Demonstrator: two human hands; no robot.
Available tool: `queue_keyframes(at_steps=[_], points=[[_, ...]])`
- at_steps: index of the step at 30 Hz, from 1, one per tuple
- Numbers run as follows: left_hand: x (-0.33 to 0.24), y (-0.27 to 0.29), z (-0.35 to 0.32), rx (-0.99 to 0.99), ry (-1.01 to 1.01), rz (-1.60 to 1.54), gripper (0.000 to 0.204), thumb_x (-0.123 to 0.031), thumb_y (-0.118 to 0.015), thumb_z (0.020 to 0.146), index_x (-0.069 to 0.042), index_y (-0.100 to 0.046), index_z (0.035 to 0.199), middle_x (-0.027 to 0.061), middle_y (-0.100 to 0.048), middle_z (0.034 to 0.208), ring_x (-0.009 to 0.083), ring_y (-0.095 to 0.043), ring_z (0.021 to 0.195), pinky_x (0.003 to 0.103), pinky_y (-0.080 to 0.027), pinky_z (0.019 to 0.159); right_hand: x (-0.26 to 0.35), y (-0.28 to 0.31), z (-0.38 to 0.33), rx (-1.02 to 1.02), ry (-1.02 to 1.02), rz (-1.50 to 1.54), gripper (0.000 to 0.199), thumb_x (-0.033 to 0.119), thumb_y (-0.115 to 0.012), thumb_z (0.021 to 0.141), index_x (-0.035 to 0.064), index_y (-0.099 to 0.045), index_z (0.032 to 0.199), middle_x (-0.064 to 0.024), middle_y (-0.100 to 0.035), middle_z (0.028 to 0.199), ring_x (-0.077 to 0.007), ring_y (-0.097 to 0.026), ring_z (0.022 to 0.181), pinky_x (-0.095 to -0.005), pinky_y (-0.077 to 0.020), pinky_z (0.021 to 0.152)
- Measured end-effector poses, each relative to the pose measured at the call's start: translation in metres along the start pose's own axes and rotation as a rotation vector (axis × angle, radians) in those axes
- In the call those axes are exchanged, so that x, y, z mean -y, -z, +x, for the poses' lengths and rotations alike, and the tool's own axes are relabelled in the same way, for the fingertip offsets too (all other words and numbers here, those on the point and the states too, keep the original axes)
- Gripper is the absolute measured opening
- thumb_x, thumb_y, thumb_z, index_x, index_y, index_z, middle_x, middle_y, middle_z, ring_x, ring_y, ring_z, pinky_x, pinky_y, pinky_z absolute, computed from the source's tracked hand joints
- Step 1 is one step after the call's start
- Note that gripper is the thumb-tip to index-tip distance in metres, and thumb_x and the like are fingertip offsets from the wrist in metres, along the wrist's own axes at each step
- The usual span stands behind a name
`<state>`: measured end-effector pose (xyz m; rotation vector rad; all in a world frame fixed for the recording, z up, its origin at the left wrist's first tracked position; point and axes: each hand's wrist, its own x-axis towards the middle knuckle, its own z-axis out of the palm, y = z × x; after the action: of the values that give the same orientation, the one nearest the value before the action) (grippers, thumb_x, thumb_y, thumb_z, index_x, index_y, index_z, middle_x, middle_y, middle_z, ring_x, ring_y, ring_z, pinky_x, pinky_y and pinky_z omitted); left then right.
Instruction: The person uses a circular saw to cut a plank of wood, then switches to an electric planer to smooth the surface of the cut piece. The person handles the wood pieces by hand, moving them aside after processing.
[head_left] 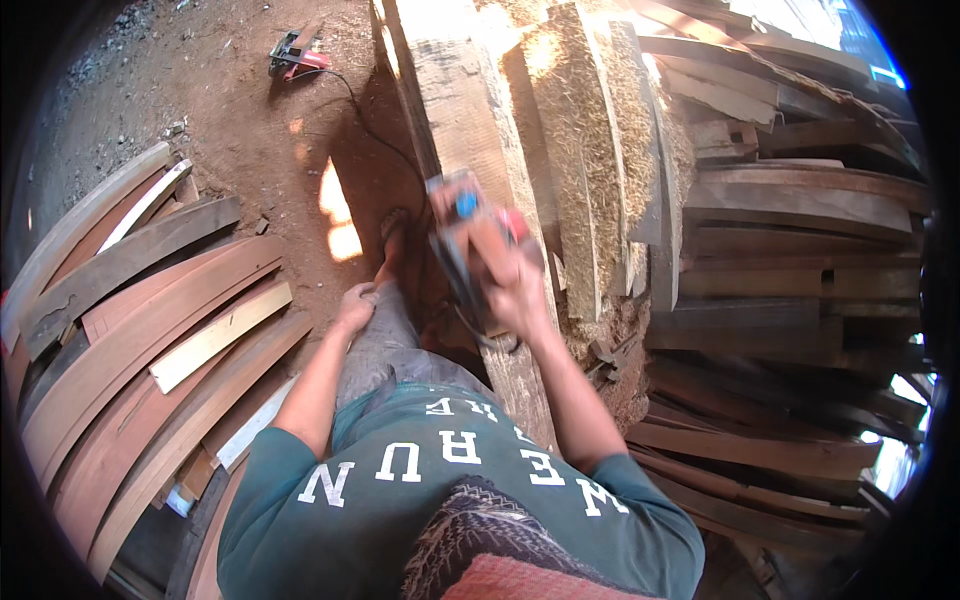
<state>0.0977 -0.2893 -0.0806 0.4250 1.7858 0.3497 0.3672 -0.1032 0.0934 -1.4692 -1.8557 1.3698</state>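
A power hand planer (470, 225), blurred by motion, rests along a thick rough wooden beam (455, 95). My right hand (515, 295) is wrapped round its rear handle, arm stretched forward. The planer has a dark body, a blue knob and a red part. Its dark cord loops beside the beam. To the left, my left hand (357, 305) lies against my thigh near the knee of my grey trousers (375, 345). Its fingers look curled in, with no tool in them.
Another red power tool (300, 57) sits on the dirt floor at the far left, a cable running from it. Boards (160, 330) are stacked on the left, more timber (800, 270) on the right. Wood shavings (575, 120) cover planks beside the beam. My bare foot (395, 222) stands near it.
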Motion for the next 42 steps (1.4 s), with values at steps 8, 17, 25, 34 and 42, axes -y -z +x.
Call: queue_keyframes(at_steps=[8, 17, 25, 34, 42], points=[[-0.027, -0.092, -0.064, 0.501, 0.267, -0.476, 0.056, -0.019, -0.067, 0.104, -0.004, -0.051, 0.156, 0.0138, -0.073, 0.128, 0.0280, -0.071, 0.121, 0.043, -0.060, 0.100, -0.040, 0.033, -0.186, 0.036, -0.254, -0.065, 0.031, 0.008, -0.073, 0.089, 0.0021, -0.071, 0.119, -0.0244, -0.078, 0.105, -0.0397, -0.078, 0.103, -0.0449, -0.0611, 0.086], [-0.089, -0.140, -0.063, 0.744, 0.433, -0.918, 0.035, 0.004, -0.073, 0.097, 0.011, -0.063, 0.130, 0.0192, -0.074, 0.117, 0.0302, -0.077, 0.105, 0.038, -0.067, 0.093, 0.039, 0.003, 0.104, 0.027, 0.028, -0.134, 0.024, 0.016, -0.069, 0.092, -0.0015, -0.074, 0.108, -0.0273, -0.077, 0.095, -0.0407, -0.078, 0.095, -0.0474, -0.0604, 0.080], [-0.086, -0.139, -0.042, 0.831, 0.596, -0.829, 0.024, -0.003, -0.078, 0.097, 0.006, -0.067, 0.117, 0.0118, -0.072, 0.112, 0.0229, -0.074, 0.095, 0.035, -0.065, 0.081, 0.126, -0.028, 0.355, -0.057, 0.274, -0.276, 0.030, 0.027, -0.061, 0.095, 0.0031, -0.079, 0.096, -0.0202, -0.076, 0.079, -0.0299, -0.078, 0.078, -0.0426, -0.0616, 0.072], [-0.147, -0.061, -0.034, 0.900, 0.376, -0.101, 0.051, -0.031, -0.087, 0.093, 0.009, -0.068, 0.118, 0.0124, -0.074, 0.107, 0.0164, -0.072, 0.091, 0.029, -0.060, 0.078, 0.117, -0.002, 0.557, 0.060, 0.193, -0.441, 0.025, 0.024, -0.064, 0.094, 0.0046, -0.077, 0.086, -0.0123, -0.073, 0.069, -0.0232, -0.071, 0.057, -0.0378, -0.0594, 0.056], [-0.086, -0.087, -0.001, 0.821, -0.242, 0.040, 0.084, -0.046, -0.088, 0.080, 0.012, -0.063, 0.135, 0.0325, -0.070, 0.130, 0.0395, -0.068, 0.126, 0.041, -0.052, 0.109, 0.114, 0.008, 0.340, 0.054, -0.029, -0.214, 0.046, 0.016, -0.071, 0.087, 0.0148, -0.074, 0.133, -0.0143, -0.079, 0.110, -0.0229, -0.076, 0.100, -0.0373, -0.0592, 0.086]])
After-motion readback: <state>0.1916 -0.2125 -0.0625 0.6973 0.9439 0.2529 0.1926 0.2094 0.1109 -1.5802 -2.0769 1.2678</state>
